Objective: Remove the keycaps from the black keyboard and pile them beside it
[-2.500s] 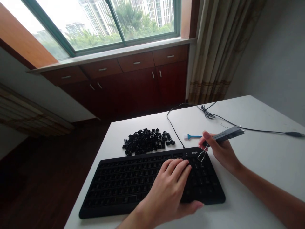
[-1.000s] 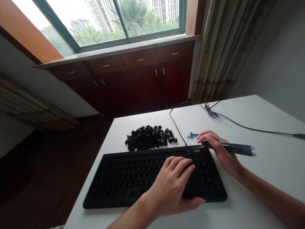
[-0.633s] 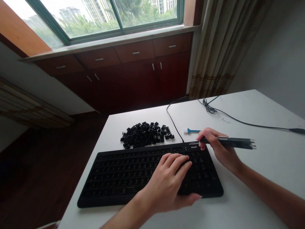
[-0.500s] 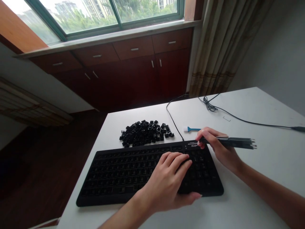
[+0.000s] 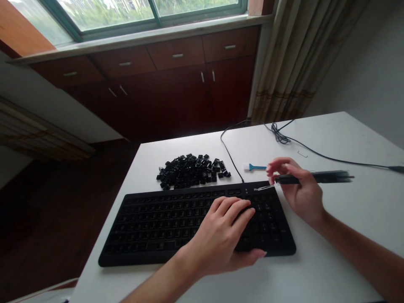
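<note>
A black keyboard lies on the white table with most of its keycaps off, its sockets showing. My left hand rests across its right-middle part, fingers stretched over the keys and thumb along the front edge. Above the upper right corner, my right hand holds a black keycap puller between thumb and fingers. Thin wire ends point left from it, over the keyboard's top edge; the back end is blurred. Behind the keyboard, loose black keycaps lie in a heap.
A small blue brush with white bristles lies behind the keyboard. The keyboard's cable runs to the back, where a bundled coil lies. A thin bent wire is near it. The table ends at the back and left.
My right hand has moved slightly right and turned, its fingers lifting and the keycap puller shifting right with it. My left hand stays on the keyboard. The view has tilted a little.
</note>
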{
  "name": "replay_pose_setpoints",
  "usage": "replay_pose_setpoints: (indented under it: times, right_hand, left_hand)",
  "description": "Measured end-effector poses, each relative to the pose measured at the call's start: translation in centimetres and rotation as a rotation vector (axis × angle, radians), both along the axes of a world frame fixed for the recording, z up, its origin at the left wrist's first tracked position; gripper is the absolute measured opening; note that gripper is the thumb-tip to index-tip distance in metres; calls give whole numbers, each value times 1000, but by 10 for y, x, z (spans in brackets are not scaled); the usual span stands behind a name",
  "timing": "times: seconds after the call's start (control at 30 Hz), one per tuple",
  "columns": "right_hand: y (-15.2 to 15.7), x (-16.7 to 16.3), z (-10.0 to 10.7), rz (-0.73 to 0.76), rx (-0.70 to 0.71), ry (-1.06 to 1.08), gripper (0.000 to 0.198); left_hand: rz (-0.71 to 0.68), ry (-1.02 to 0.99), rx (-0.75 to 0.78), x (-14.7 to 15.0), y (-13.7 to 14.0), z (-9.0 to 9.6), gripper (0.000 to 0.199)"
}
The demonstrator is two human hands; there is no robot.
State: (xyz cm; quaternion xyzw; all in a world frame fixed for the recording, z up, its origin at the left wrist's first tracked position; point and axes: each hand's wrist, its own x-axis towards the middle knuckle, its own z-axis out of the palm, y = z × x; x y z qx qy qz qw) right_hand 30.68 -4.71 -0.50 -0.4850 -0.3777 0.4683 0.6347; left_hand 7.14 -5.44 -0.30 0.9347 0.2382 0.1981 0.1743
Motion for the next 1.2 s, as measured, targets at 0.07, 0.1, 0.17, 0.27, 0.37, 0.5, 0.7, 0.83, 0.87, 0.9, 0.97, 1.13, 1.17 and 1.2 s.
replay_pose_setpoints:
  times: [0.07, 0.1, 0.17, 0.27, 0.37, 0.5, 0.7, 0.83, 0.87, 0.9, 0.97, 1.13, 1.17, 1.2]
  right_hand:
    - [-1, 0, -2, 3, -39, -32, 32]
    - [-2, 0, -2, -9, -25, -73, 34]
    - [-3, 1, -2, -64, 66, -178, 36]
    - [-2, 1, 1, -97, 170, -167, 32]
    - [3, 2, 4, -48, 168, 47, 27]
    - [12, -1, 7, -59, 165, 191, 48]
    - [24, -22, 21, 110, -40, 250, 41]
    - [24, -34, 22, 118, -39, 40, 40]
    - [23, -35, 21, 103, -32, -3, 42]
    - [21, -36, 19, 88, -26, -31, 45]
    - [17, -37, 16, 64, -14, -30, 47]
    - [8, -38, 13, 114, -7, 64, 29]
    - [7, -38, 13, 124, -15, 68, 25]
    - [7, -37, 12, 133, -25, 74, 22]
  left_hand:
    - [1, 3, -6, 0, 0, 0, 61]
    - [1, 7, -6, 0, 0, 0, 61]
    - [1, 13, 0, 0, -1, -1, 61]
    - [-9, 24, 18, 0, -2, -2, 61]
    - [-17, 38, 46, 0, -3, -3, 60]
    - [-10, 26, 83, -1, -4, -5, 60]
    - [-20, 2, 83, -3, -4, -7, 56]
    - [-19, 5, 70, -3, -4, -6, 53]
    - [-18, 7, 68, -3, -4, -6, 52]
    - [-18, 10, 66, -3, -4, -6, 52]
    - [-19, 13, 59, -4, -4, -5, 50]
    - [-44, 6, 28, -5, -3, -6, 46]
    - [-47, 4, 23, -5, -2, -6, 46]
    - [-48, 3, 17, -6, -2, -6, 45]
